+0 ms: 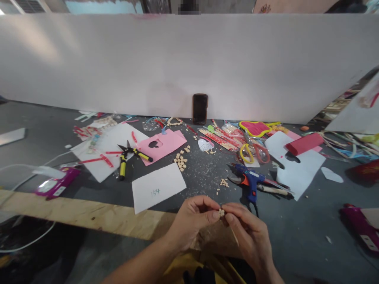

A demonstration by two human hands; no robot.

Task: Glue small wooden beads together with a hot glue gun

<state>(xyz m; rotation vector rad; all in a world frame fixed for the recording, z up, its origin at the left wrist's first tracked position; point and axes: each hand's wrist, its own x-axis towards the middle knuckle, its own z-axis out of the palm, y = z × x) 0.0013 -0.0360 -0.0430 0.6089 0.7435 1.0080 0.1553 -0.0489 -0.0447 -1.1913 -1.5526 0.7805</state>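
Note:
Between my fingertips, near the table's front edge, is a small pale flower-shaped cluster (221, 212) of short wooden-looking pieces. My left hand (197, 221) pinches it from the left with thumb and forefinger. From the right, my right hand (250, 232) closes on it, its fingertips partly hidden. Just beyond the hands lies a little pile of short pale pieces (224, 182). Farther left, similar flower-like clusters (180, 161) are heaped together. A white card (158, 189) with "154" written on it lies left of my hands.
A blue glue gun (251, 181) and pruning shears (239, 180) lie right of centre. Black-and-yellow pliers (122, 163) rest on paper at the left. Yellow and red-handled scissors (251, 152) lie behind. A phone (200, 109) leans against the white panel (177, 59).

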